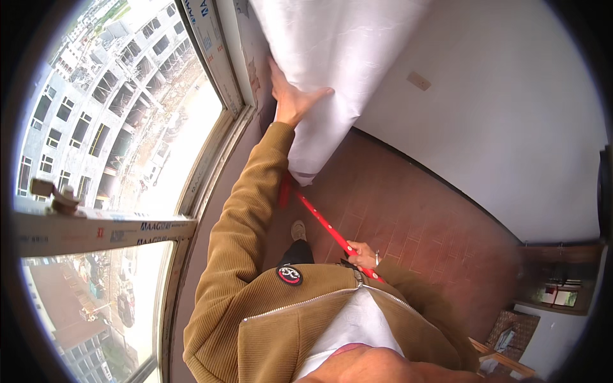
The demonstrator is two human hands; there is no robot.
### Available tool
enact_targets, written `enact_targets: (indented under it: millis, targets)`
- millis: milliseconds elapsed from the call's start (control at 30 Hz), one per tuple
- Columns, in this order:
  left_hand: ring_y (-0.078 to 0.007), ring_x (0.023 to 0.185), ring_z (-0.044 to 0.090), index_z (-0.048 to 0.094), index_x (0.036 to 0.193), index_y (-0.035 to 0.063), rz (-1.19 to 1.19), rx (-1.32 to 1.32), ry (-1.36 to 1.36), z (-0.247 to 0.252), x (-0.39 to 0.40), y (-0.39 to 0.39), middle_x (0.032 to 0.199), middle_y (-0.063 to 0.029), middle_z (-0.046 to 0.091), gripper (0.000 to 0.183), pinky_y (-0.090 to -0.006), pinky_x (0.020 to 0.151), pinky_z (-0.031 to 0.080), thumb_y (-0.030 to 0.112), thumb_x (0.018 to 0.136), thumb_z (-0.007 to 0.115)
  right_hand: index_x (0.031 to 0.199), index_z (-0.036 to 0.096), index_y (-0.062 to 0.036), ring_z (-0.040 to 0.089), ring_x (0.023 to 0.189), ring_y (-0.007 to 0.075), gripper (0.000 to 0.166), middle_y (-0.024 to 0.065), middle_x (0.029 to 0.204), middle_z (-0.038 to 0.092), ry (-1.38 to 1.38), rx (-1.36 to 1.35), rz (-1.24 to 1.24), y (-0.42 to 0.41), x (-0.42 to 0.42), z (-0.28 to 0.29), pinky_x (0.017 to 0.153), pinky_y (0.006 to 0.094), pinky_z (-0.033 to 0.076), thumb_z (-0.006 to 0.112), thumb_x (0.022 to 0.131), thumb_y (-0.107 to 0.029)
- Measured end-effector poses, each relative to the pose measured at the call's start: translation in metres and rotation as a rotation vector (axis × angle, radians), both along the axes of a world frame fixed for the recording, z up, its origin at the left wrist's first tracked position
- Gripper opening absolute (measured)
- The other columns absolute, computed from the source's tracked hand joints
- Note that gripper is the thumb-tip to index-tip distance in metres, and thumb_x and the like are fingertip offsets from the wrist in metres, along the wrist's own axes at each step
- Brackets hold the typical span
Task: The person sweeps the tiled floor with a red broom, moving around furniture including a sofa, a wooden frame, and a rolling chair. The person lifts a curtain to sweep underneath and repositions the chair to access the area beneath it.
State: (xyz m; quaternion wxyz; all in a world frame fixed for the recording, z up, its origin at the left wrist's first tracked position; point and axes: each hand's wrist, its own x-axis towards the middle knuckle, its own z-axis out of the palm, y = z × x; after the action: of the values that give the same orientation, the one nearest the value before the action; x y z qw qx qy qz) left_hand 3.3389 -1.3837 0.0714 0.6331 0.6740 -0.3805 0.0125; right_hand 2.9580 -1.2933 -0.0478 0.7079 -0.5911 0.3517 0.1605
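Observation:
My left hand (293, 98) lies spread against the edge of a white curtain or hanging sheet (335, 72), thumb and fingers apart, beside the window wall. The sheet narrows to a rounded lower end above the floor. Lower down and to the right, my right hand (363, 255) is closed around a red pole (325, 225) marked with small white dots. The pole slants from near my waist up to a red part (284, 189) below the sheet's lower end, partly hidden by my left sleeve.
A framed window (187, 206) with printed film runs along the left, a latch (62, 201) on its crossbar. A white wall with a socket plate (419, 81) stands at right. Below are reddish-brown floor tiles (407, 210) and, at lower right, a woven box or basket (524, 321).

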Motion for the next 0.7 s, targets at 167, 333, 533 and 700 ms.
enact_targets:
  millis: [167, 333, 533, 700]
  targets:
    - [-0.0284, 0.116, 0.033, -0.018, 0.125, -0.0014, -0.368, -0.154, 0.391, 0.004, 0.026, -0.114, 0.125, -0.0239, 0.029, 0.131, -0.0306, 0.097, 0.027, 0.027, 0.044, 0.081, 0.125, 0.029, 0.0034, 0.037, 0.109, 0.0139, 0.064, 0.0116, 0.120, 0.041, -0.146, -0.225, -0.115, -0.003, -0.023, -0.036, 0.092, 0.0264, 0.029, 0.055, 0.066, -0.004]
    - [-0.0273, 0.122, 0.021, -0.002, 0.129, -0.0023, -0.806, -0.156, 0.423, 0.018, -0.062, -0.196, 0.130, -0.0207, 0.021, 0.110, -0.0288, 0.101, 0.018, 0.025, 0.054, 0.074, 0.127, 0.025, 0.0029, 0.038, 0.108, 0.0124, 0.064, 0.0075, 0.126, 0.033, -0.050, 0.253, -0.402, -0.023, -0.037, -0.081, 0.091, 0.0266, 0.032, 0.060, 0.073, -0.004]
    - [-0.0285, 0.118, 0.029, 0.016, 0.128, 0.0014, -1.200, -0.100, 0.415, 0.034, -0.213, -0.140, 0.126, -0.0180, 0.031, 0.086, -0.0330, 0.098, 0.024, 0.031, 0.064, 0.066, 0.127, 0.027, 0.0012, 0.046, 0.097, 0.0117, 0.061, 0.0076, 0.111, 0.045, -0.051, 0.412, -0.513, -0.055, -0.033, -0.070, 0.080, 0.0238, 0.038, 0.055, 0.073, 0.000]
    - [-0.0322, 0.114, 0.033, 0.019, 0.128, 0.0027, -1.290, -0.009, 0.237, 0.037, -0.248, -0.107, 0.123, -0.0196, 0.035, 0.083, -0.0379, 0.094, 0.028, 0.036, 0.066, 0.064, 0.113, 0.042, -0.0023, 0.045, 0.049, 0.0062, 0.042, -0.0003, 0.062, 0.048, -0.090, -0.139, -0.359, -0.063, 0.020, 0.038, 0.040, 0.0203, 0.035, 0.049, 0.071, 0.003]
